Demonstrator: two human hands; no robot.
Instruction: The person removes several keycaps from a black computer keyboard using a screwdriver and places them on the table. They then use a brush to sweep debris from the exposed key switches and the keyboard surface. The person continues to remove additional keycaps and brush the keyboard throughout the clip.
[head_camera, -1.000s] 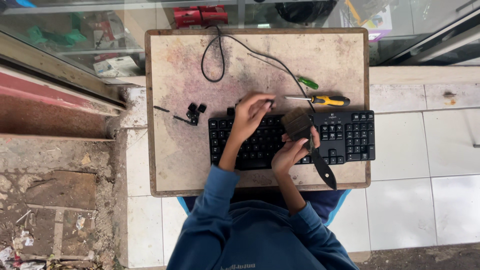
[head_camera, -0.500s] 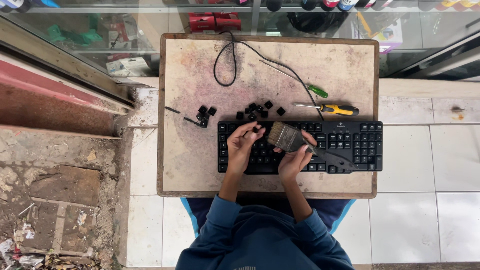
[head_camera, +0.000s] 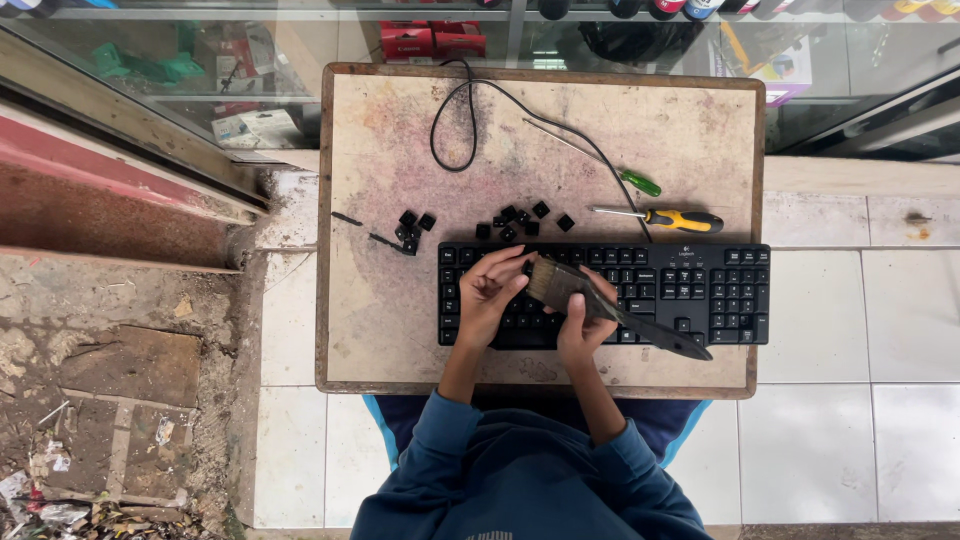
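Both forearms, in blue sleeves pushed up past the wrists, reach forward from the body and angle in toward each other. Left hand (head_camera: 490, 297) lies palm down, fingers curled, tips pressing down. Right hand (head_camera: 582, 318) sits just beside it, fingers wrapped in a closed grip, thumb on top, wrist bent slightly inward; hands nearly touching.

Keyboard (head_camera: 680, 290) black, white legends. Loose keycaps (head_camera: 525, 220) black, cable (head_camera: 470, 110) black too. Brush (head_camera: 600, 300): dark handle, tan bristles. Board (head_camera: 380, 150) pale beige, blotchy pink-brown stains, brown edge. One screwdriver (head_camera: 665, 218) yellow and black, the other (head_camera: 640, 183) green. Sleeves (head_camera: 440, 440) dark blue. Floor tiles (head_camera: 850, 440) white, grey grout. Step (head_camera: 100, 200) on the side is red-brown.
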